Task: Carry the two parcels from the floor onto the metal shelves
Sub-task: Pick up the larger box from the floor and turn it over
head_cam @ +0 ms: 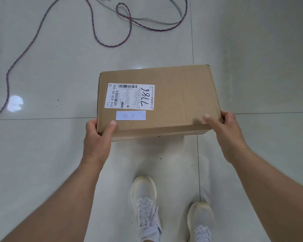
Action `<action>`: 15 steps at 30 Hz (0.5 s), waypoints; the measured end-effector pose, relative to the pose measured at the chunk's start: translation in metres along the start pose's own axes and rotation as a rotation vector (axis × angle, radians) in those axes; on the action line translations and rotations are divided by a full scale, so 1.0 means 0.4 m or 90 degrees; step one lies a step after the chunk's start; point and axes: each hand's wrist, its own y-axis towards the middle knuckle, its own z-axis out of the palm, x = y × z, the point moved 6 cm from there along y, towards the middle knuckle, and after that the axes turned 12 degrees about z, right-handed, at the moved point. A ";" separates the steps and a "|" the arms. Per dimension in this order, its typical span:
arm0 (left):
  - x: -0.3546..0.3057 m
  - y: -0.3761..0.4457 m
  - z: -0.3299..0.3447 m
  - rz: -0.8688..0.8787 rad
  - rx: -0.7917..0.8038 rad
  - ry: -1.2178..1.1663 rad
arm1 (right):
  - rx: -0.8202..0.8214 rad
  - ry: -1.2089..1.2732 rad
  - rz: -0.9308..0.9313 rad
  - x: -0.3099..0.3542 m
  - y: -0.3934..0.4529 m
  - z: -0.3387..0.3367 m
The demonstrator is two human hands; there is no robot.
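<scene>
Both arms reach forward and down. The left hand (98, 135) and the right hand (226, 131) clamp the near corners of the cardboard parcel (164, 102), thumbs on top, above the tiled floor (51, 75).

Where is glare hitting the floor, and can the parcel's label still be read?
Head view: a bright glare spot sits on the glossy tile floor left of the parcel; the shipping label is evenly lit, its big print sharp, fine print too small; wide-angle bending shows at the edges.
</scene>
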 end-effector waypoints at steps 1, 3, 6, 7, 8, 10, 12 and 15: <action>-0.003 0.001 -0.001 0.000 -0.007 0.001 | -0.014 -0.002 -0.001 -0.001 0.001 -0.005; -0.010 0.004 -0.002 0.007 -0.019 0.004 | -0.043 -0.004 -0.009 -0.001 0.003 -0.016; -0.025 -0.003 -0.004 0.014 -0.029 0.000 | -0.058 0.003 -0.017 0.006 -0.004 -0.027; -0.036 -0.009 -0.006 0.020 -0.031 0.000 | -0.060 0.006 -0.020 0.010 -0.009 -0.032; -0.047 -0.015 -0.008 0.028 -0.031 -0.001 | -0.062 0.009 -0.023 0.015 -0.015 -0.039; -0.075 -0.032 -0.015 0.044 -0.027 -0.006 | -0.068 0.017 -0.031 0.029 -0.033 -0.056; -0.106 -0.054 -0.025 0.055 -0.023 -0.007 | -0.075 0.025 -0.040 0.048 -0.060 -0.077; -0.158 -0.088 -0.048 0.061 -0.026 -0.012 | -0.082 0.035 -0.054 0.086 -0.108 -0.109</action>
